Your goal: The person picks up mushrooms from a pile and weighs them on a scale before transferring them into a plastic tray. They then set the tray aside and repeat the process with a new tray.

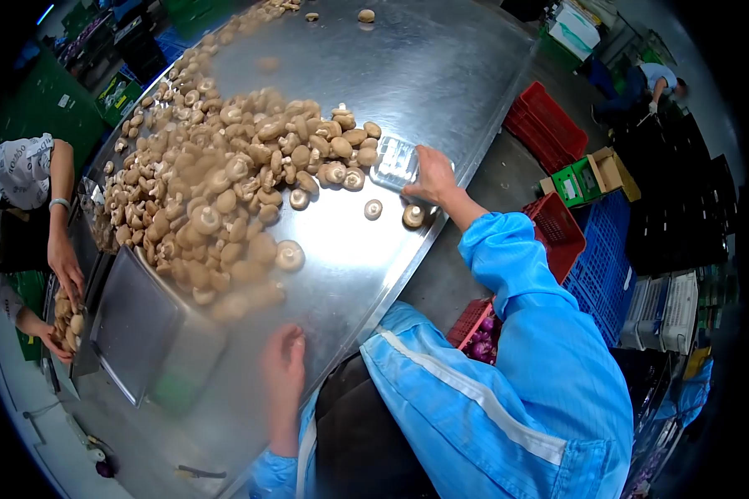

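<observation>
A large heap of brown mushrooms (200,183) covers the left and middle of a metal table (391,58). At its right end, my right hand (434,176) grips the edge of a clear plastic tray (395,164), thumb and fingers around its near side. The tray rests on the metal, touching or close to the mushrooms. A few loose mushrooms (373,209) lie just below it, one beside my wrist. Near the table's front edge, my left hand (285,362) hovers with loosely bent fingers and nothing visible in it; haze blurs its outline.
At left, another person's hands (65,262) hold a pack of mushrooms (68,324). A grey plastic bin (137,324) stands at the table's left. Red crates (549,125), a blue crate (603,249) and a crate of purple onions (478,333) sit right of the table. Another person (653,79) bends farther back.
</observation>
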Demonstrator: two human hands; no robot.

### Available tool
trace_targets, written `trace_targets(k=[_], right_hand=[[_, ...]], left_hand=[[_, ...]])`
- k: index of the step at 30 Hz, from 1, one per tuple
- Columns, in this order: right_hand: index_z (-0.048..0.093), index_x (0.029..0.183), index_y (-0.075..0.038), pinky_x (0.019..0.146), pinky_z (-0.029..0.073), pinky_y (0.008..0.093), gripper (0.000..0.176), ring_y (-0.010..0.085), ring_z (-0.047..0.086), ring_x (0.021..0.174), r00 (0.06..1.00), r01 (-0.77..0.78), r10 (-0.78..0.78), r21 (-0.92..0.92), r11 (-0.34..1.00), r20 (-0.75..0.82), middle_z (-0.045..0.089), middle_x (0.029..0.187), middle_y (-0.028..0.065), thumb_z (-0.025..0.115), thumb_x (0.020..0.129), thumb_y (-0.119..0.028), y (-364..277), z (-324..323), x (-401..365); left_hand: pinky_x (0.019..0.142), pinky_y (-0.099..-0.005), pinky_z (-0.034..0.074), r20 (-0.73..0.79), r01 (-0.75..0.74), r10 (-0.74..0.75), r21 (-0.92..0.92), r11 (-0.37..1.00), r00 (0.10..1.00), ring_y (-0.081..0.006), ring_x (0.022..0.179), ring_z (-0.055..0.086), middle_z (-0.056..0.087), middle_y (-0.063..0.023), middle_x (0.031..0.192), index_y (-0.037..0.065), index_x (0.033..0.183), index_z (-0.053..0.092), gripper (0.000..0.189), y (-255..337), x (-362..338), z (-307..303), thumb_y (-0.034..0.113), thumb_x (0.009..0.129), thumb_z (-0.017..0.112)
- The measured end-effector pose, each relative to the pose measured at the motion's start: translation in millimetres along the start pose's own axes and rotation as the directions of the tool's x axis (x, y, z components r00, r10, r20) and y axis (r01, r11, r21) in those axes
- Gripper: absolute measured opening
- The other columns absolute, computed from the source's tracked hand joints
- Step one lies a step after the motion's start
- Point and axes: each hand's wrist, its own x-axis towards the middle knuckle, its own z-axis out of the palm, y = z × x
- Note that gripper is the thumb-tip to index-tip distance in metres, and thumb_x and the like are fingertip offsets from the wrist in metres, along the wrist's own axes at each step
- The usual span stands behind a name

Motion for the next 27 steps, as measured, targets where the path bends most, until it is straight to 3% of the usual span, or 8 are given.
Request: trace_targets(k=[5,11,12,16,19,22,27], right_hand=[[0.053,0.118,-0.001,0.095,0.044,0.0443,0.075,0.0359,0.058,0.101,0.995,0.028,-0.028,-0.004,1.0,-0.097,0.062,0.103,0.019,0.084,0.056,-0.029,-6,-2,-8],[0.049,0.127,-0.002,0.102,0.041,0.0428,0.079,0.0341,0.052,0.115,0.995,0.086,-0.088,-0.045,0.995,-0.037,0.057,0.121,0.0171,0.082,0.06,-0.026,5,2,-6],[0.044,0.136,-0.001,0.108,0.039,0.043,0.089,0.0363,0.049,0.124,0.999,0.033,-0.031,-0.085,0.996,0.024,0.051,0.133,0.0213,0.085,0.062,-0.029,6,-1,-3],[0.04,0.141,0.001,0.111,0.036,0.0413,0.102,0.0365,0.044,0.132,0.955,-0.134,0.141,-0.044,0.99,0.26,0.048,0.14,0.022,0.088,0.057,-0.032,-1,-21,12],[0.043,0.138,0.001,0.11,0.037,0.0415,0.098,0.037,0.047,0.129,0.972,-0.097,0.1,-0.025,0.995,0.212,0.051,0.136,0.0222,0.088,0.057,-0.033,2,-19,9],[0.052,0.124,-0.002,0.101,0.043,0.0407,0.085,0.0355,0.056,0.113,0.998,-0.042,0.044,-0.049,0.998,0.042,0.06,0.117,0.0187,0.089,0.053,-0.034,7,-8,4],[0.049,0.129,-0.001,0.101,0.044,0.0415,0.091,0.0359,0.056,0.113,0.989,-0.067,0.078,-0.092,0.993,0.122,0.059,0.119,0.0189,0.088,0.054,-0.035,3,-13,5]], left_hand=[[0.085,-0.0294,0.053,0.04,-0.036,0.035,0.006,0.999,0.999,-0.0157,0.092,0.067,0.069,-0.0106,0.103,-0.003,0.115,0.061,0.022,9,-3,8,0.003,0.093,0.06],[0.089,-0.0335,0.051,0.02,0.019,-0.017,-0.055,0.998,1.0,-0.0215,0.099,0.067,0.07,-0.0134,0.105,-0.001,0.115,0.063,0.023,5,-6,-1,0.01,0.095,0.061],[0.089,-0.0335,0.051,0.023,0.02,-0.019,-0.042,0.999,1.0,-0.0213,0.099,0.067,0.07,-0.0132,0.105,-0.001,0.115,0.063,0.023,5,-5,-4,0.01,0.095,0.061],[0.089,-0.0335,0.052,0.033,0.029,-0.029,0.009,1.0,0.999,-0.0211,0.098,0.068,0.071,-0.0129,0.105,-0.001,0.115,0.063,0.023,3,-4,-9,0.01,0.095,0.061],[0.084,-0.0291,0.054,0.042,0.004,-0.005,0.034,0.999,0.999,-0.0148,0.092,0.067,0.07,-0.0098,0.101,-0.003,0.112,0.062,0.02,-1,-2,-5,0.004,0.093,0.06],[0.084,-0.0285,0.053,0.082,0.002,-0.007,0.059,0.998,0.997,-0.0145,0.092,0.067,0.07,-0.0098,0.101,-0.003,0.112,0.063,0.021,4,-1,1,0.004,0.093,0.061],[0.084,-0.0283,0.053,0.077,-0.01,0.009,0.014,1.0,0.997,-0.0148,0.092,0.067,0.071,-0.0096,0.1,-0.002,0.113,0.063,0.022,8,1,3,0.005,0.093,0.062]])
